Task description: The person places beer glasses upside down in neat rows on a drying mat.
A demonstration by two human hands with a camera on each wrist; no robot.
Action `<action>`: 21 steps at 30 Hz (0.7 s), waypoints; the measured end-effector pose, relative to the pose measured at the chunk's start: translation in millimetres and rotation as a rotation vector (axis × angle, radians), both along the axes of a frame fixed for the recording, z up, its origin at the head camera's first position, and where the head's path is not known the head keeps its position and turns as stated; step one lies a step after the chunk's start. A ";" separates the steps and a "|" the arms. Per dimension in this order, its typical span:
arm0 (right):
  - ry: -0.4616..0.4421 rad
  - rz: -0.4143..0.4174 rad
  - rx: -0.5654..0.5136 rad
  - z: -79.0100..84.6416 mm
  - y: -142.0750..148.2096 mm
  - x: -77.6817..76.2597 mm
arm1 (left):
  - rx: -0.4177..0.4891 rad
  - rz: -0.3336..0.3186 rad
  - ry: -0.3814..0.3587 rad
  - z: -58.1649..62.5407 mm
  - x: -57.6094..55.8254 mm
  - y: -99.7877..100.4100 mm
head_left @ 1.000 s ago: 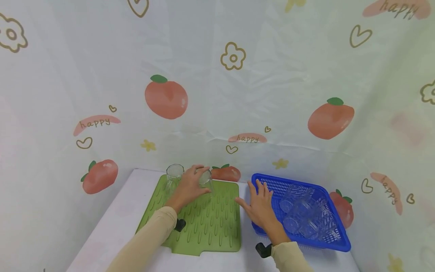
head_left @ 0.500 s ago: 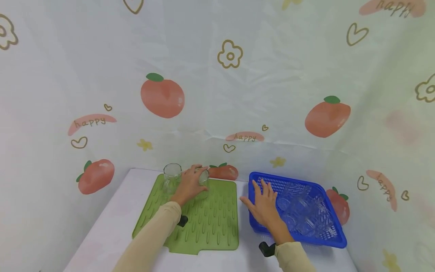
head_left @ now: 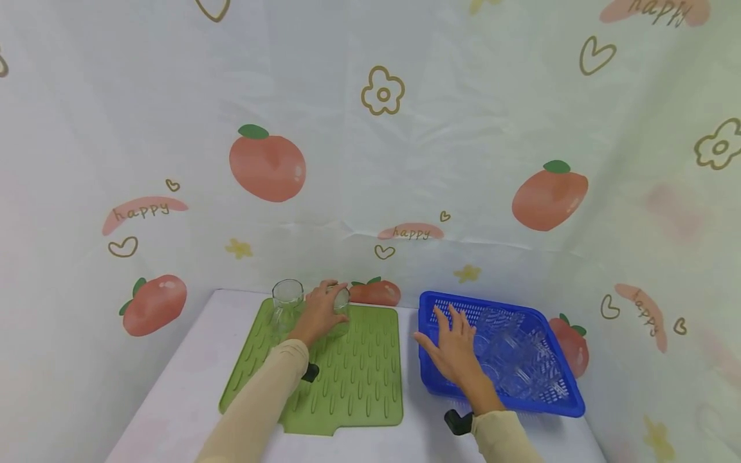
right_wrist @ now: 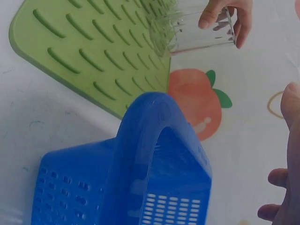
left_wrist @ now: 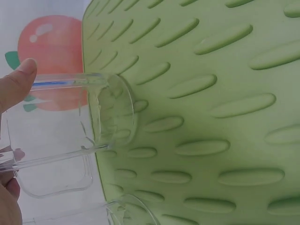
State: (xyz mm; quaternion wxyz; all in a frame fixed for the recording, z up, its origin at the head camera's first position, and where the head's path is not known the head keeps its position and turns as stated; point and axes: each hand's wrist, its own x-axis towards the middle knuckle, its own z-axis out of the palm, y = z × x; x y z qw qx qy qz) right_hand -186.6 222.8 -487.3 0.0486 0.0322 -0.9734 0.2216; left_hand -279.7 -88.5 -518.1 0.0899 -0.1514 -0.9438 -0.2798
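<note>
One glass [left_wrist: 61, 122] stands at the green mat's far edge, grasped by the left hand [head_left: 316, 315] as before. The right hand [head_left: 457, 355], released, has shifted farther over the blue basket's left edge.

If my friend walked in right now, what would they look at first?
Probably the bright blue basket on the right side of the table, with clear glasses piled inside it. Next might be the big red-orange fruits printed on the white cloth behind. Then the left hand, holding a see-through glass at the far side of the green mat.
</note>
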 end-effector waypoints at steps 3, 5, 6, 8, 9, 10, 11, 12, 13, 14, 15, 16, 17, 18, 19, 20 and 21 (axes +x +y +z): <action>-0.017 -0.002 0.000 0.2 3.1 -0.2 | 0.006 0.005 -0.017 0.4 -2.1 2.2; -0.024 -0.006 0.004 0.8 5.2 -0.8 | 0.012 0.006 -0.024 -0.5 -3.6 2.8; -0.024 -0.009 0.006 1.0 6.4 -1.1 | 0.016 0.007 -0.024 -0.6 -4.3 3.2; -0.024 -0.011 0.009 1.7 7.6 -1.3 | 0.012 0.014 -0.025 -1.2 -4.8 2.4; -0.023 -0.012 0.011 2.1 8.0 -1.3 | 0.013 0.016 -0.029 -1.3 -5.0 2.1; -0.025 -0.013 0.016 2.3 8.4 -1.4 | 0.012 0.017 -0.038 -1.4 -5.2 1.9; -0.027 -0.013 0.016 2.4 8.9 -1.4 | 0.012 0.017 -0.043 -1.4 -5.2 1.6; -0.029 -0.013 0.019 2.6 9.1 -1.4 | 0.015 0.018 -0.053 -1.2 -5.3 1.3; -0.030 -0.013 0.022 2.7 9.3 -1.3 | 0.019 0.018 -0.063 -0.9 -5.3 0.9; -0.031 -0.013 0.023 2.6 9.6 -1.3 | 0.025 0.016 -0.071 -0.6 -5.2 0.5; -0.031 -0.012 0.022 2.8 9.7 -1.2 | 0.033 0.015 -0.082 -0.2 -5.2 0.3; -0.031 -0.013 0.022 2.9 9.9 -1.1 | 0.035 0.014 -0.087 0.1 -5.0 0.0; -0.032 -0.012 0.019 3.2 10.0 -0.9 | 0.035 0.012 -0.092 0.5 -4.9 -0.3; -0.032 -0.012 0.020 3.7 9.9 -0.4 | 0.035 0.012 -0.096 1.0 -4.7 -0.5; -0.029 -0.010 0.018 4.2 10.0 -0.1 | 0.034 0.011 -0.096 1.4 -4.5 -0.6; -0.033 -0.010 0.017 4.8 10.1 0.1 | 0.032 0.010 -0.098 1.8 -4.3 -0.8; -0.034 -0.012 0.020 5.4 10.2 0.5 | 0.030 0.009 -0.096 2.3 -3.9 -0.9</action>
